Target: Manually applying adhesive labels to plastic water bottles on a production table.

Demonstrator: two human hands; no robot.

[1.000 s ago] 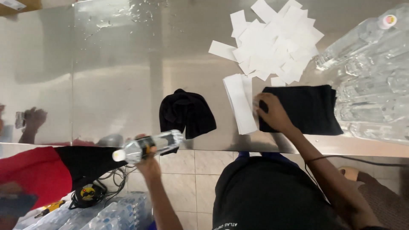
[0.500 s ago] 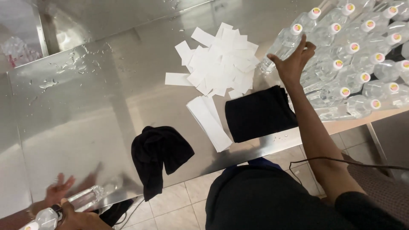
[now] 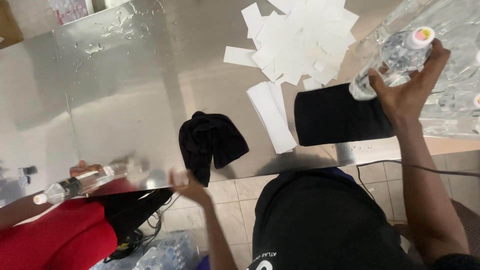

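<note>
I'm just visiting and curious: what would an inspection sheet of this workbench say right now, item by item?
Surface: steel table, shiny, with water droplets at the far left.
Job's things: clear water bottle with a white cap; more bottles lying at the right.
Clutter: crumpled black cloth, folded black cloth, stack of white paper strips, loose pile of strips.
Hands: right hand grips the bottle; left hand open, empty, at the table edge.
Cables: thin black cable at the right.
Surroundings: tiled floor; another person in red holding a bottle.
</note>
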